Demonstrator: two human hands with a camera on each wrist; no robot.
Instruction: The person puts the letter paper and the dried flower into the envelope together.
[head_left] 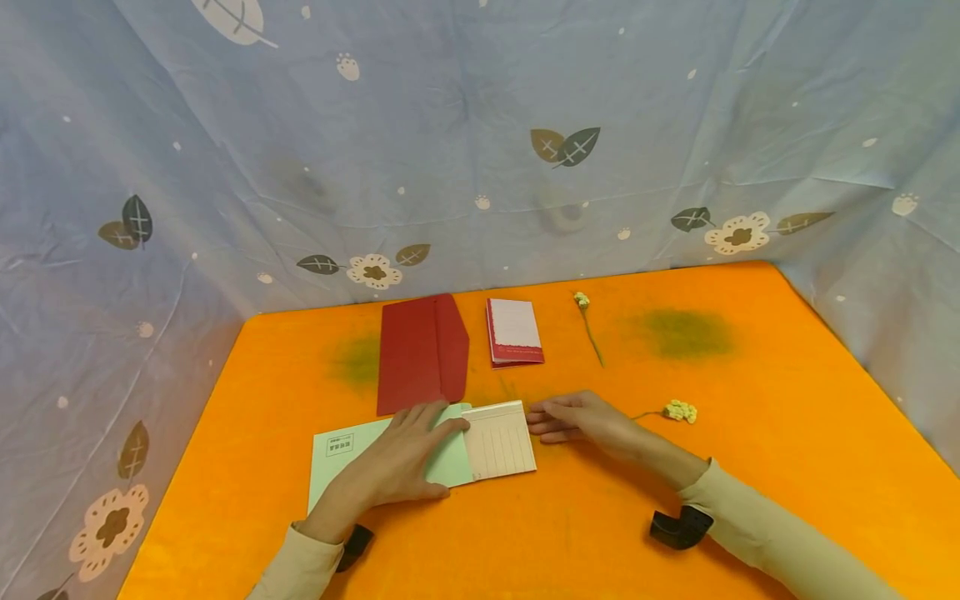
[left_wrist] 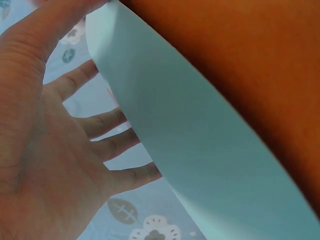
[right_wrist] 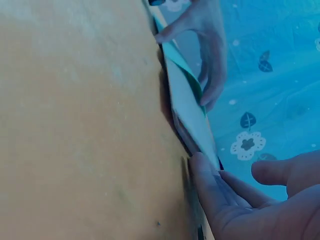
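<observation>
A pale green envelope [head_left: 360, 433] lies on the orange cloth, printed at its left end. My left hand [head_left: 401, 462] spans it near the right end and grips it, thumb at the near edge and fingers at the far edge. In the left wrist view the envelope [left_wrist: 165, 115] bows outward beside the fingers. Cream lined notepaper [head_left: 501, 442] sticks out of the envelope's right end; its inner part is hidden. My right hand [head_left: 588, 421] holds its fingers straight at the notepaper's right edge. In the right wrist view, the fingertips touch the end of the notepaper [right_wrist: 185, 100].
Behind the green envelope lies a red envelope [head_left: 412, 350], with a red-and-white folded card [head_left: 515, 329] beside it. One small yellow flower [head_left: 582, 302] is at the back, another [head_left: 680, 411] behind my right wrist. A patterned curtain [head_left: 465, 167] surrounds the table.
</observation>
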